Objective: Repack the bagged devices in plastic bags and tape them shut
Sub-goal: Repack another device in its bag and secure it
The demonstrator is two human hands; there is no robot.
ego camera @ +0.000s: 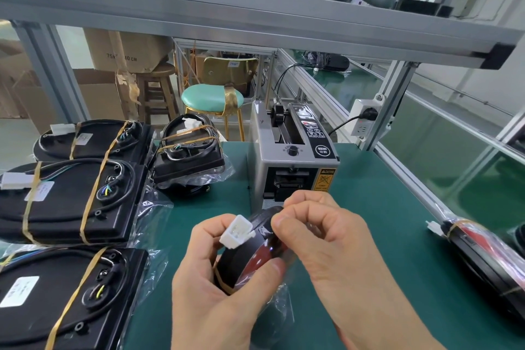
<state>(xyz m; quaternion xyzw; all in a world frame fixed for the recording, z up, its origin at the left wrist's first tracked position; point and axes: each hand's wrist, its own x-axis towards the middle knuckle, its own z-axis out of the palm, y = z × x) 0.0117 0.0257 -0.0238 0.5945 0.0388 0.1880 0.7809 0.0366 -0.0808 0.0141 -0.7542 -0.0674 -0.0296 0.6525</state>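
I'm seeing both hands gripping one device (250,258) above the table (383,250). Left hand (216,278) is cradling it; right hand (321,239) is pinching its top edge. It's black, red-faced, with a white connector (236,231).

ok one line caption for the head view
Both hands hold a bagged device before the tape dispenser.

Aluminium-framed bench (397,128), green stool (211,97), cardboard boxes (125,51) behind.

I see my left hand (216,287) and right hand (321,236) gripping a black, red-faced device (250,258) before the grey tape dispenser (289,156).
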